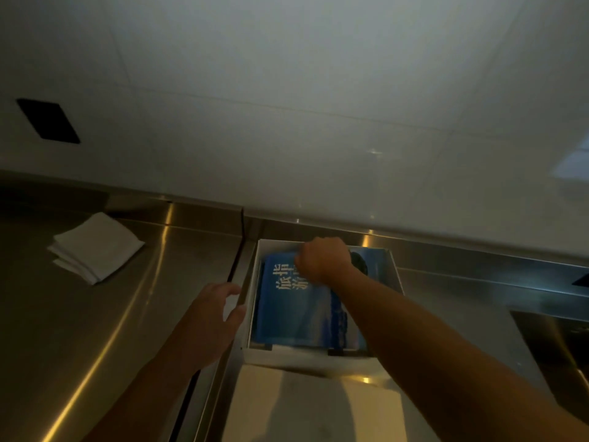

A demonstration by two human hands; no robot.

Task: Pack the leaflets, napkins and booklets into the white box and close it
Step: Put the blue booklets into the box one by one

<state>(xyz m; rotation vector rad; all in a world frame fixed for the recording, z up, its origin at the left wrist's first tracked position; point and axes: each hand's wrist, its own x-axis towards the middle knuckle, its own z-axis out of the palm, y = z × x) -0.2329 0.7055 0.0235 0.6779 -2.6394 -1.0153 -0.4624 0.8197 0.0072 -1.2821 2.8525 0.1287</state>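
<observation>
The white box [251,282] stands open on the steel counter near the wall, its lid flap [312,406] lying flat toward me. Inside lies a blue booklet [293,314] with pale characters on its cover, on top of other printed sheets. My right hand [322,260] reaches into the far end of the box, fingers curled over the booklet's top edge. At the box's left wall, my left hand [213,317] has its fingers spread, touching or close to the rim. A stack of folded white napkins [95,247] lies apart at the far left.
The steel counter [95,330] has a seam running just left of the box. A white wall rises right behind it, with a dark rectangular plate [47,121] at upper left. A sink basin [561,346] sits at the right edge.
</observation>
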